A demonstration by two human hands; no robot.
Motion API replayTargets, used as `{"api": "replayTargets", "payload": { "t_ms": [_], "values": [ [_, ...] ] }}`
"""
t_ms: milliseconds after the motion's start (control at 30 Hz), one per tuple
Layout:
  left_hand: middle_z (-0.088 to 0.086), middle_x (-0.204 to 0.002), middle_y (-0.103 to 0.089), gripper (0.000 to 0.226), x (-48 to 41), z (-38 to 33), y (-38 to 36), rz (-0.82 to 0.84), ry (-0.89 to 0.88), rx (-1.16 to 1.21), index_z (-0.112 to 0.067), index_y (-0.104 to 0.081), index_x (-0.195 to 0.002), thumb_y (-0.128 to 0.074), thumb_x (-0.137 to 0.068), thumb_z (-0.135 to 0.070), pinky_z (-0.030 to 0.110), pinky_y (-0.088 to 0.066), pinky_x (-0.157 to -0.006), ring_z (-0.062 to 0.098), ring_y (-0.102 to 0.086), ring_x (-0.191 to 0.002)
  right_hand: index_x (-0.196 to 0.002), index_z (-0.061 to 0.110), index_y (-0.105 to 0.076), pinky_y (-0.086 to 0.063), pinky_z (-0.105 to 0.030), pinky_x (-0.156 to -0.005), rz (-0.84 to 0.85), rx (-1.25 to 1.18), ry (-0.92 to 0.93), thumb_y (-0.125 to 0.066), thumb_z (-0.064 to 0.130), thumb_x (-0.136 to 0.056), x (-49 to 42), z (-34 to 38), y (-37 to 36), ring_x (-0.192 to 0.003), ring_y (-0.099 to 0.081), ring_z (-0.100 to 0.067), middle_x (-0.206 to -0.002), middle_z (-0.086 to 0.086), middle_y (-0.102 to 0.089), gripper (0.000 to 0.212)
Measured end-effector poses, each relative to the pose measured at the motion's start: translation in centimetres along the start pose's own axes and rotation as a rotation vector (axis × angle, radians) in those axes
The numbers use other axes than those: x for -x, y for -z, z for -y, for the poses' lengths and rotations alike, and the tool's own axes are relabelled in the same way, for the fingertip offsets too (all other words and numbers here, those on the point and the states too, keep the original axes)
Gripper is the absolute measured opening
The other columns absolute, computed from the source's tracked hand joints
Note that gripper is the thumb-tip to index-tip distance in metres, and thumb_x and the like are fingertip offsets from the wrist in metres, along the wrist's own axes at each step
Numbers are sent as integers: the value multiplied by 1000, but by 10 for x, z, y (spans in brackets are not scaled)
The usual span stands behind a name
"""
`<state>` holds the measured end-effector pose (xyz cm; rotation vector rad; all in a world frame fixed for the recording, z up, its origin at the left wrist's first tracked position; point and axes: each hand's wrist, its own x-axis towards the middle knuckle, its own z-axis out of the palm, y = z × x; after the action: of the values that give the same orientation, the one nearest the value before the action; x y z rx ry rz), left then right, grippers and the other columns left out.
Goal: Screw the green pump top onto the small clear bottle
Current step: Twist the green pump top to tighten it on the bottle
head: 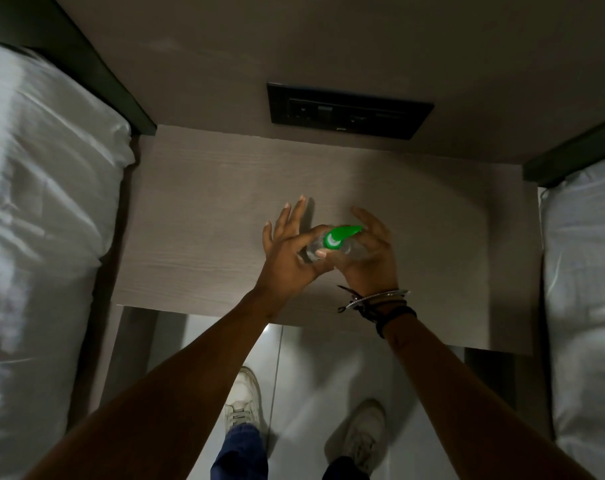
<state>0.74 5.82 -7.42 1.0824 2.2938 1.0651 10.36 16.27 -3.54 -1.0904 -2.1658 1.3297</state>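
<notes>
The green pump top (339, 236) sits on the small clear bottle (313, 252), held between both hands above the middle of the wooden bedside table (204, 216). My left hand (290, 247) pinches the pump's collar with thumb and forefinger, its other fingers spread out and pointing away. My right hand (370, 251) cups the bottle from the right, and its fingers hide most of the bottle's body. The pump's spout points right, toward my right palm.
A black socket panel (349, 110) is set in the wall behind the table. White beds flank the table at left (45, 202) and right (585, 271). Below the table's front edge are a pale floor and my two white shoes (242, 400).
</notes>
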Motion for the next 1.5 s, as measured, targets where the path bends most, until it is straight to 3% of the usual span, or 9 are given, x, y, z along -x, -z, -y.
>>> {"api": "replayTargets", "payload": {
  "t_ms": [233, 500, 667, 900, 1033, 1133, 1267, 1400, 1500],
  "values": [
    [2, -160, -16, 48, 1, 1, -1, 1, -13, 6, -32, -62, -120, -72, -75, -44, 54, 5, -115, 22, -2, -147, -116, 17, -61, -37, -51, -111, 113, 11, 48, -89, 24, -58, 1, -1, 0, -136, -34, -28, -147, -12, -38, 65],
    [-3, -160, -15, 43, 0, 2, -1, 11, -33, 9, -44, -58, -116, -58, -77, -62, 53, 4, -114, 16, -1, -147, -79, 5, -68, -43, -49, -102, 66, 116, 149, -94, 27, -48, -7, 1, 6, -118, -51, -34, -123, -18, -59, 46],
    [-4, -160, -12, 50, -1, 6, -2, 35, -16, -6, -38, -61, -119, -76, -71, -45, 57, 3, -115, 17, 1, -147, -113, 9, -64, -32, -57, -112, 186, 186, 216, -90, 22, -59, -5, 0, 13, -137, -34, -37, -147, -22, -38, 61],
    [-1, -161, -14, 46, -4, 1, 2, 60, 0, 29, -34, -66, -109, -62, -72, -62, 52, 6, -114, 19, 1, -148, -82, 13, -68, -34, -60, -107, 68, 299, 200, -90, 32, -54, -9, 3, 16, -137, -37, -33, -140, -11, -52, 41],
    [-2, -160, -12, 37, -3, 3, -1, 54, 0, -7, -31, -67, -106, -69, -73, -49, 52, 7, -115, 15, 4, -145, -120, 25, -56, -25, -54, -113, 151, 354, 203, -79, 51, -59, -8, 2, 13, -144, -22, -31, -157, -11, -24, 70],
    [-11, -158, -5, 39, -6, 6, 1, 78, -14, 3, -33, -67, -105, -78, -70, -46, 46, 11, -113, 14, 7, -146, -110, 25, -67, -24, -64, -110, 202, 337, 241, -59, 49, -69, -6, 1, 20, -145, -20, -34, -156, -11, -30, 48],
    [-3, -159, -11, 44, -6, 4, 0, 66, -24, -9, -28, -66, -110, -75, -70, -47, 53, 6, -114, 21, 2, -147, -85, 18, -72, -33, -63, -104, 64, 430, 219, -83, 48, -59, -7, 5, 16, -140, -32, -32, -146, -7, -48, 41],
    [3, -160, -13, 50, -4, 4, 0, 59, -25, -15, -30, -61, -121, -75, -73, -38, 58, 4, -115, 22, 2, -146, -108, 22, -62, -24, -54, -114, 151, 374, 174, -81, 53, -58, -9, 2, 11, -145, -22, -31, -156, -10, -29, 62],
    [-5, -158, -8, 55, -5, 2, 2, 82, -22, -1, -37, -57, -124, -70, -72, -51, 53, 7, -113, 19, 5, -146, -100, 19, -69, -24, -62, -113, 220, 307, 213, -81, 35, -68, -9, -2, 15, -144, -22, -33, -154, -10, -34, 38]
  ]
}}
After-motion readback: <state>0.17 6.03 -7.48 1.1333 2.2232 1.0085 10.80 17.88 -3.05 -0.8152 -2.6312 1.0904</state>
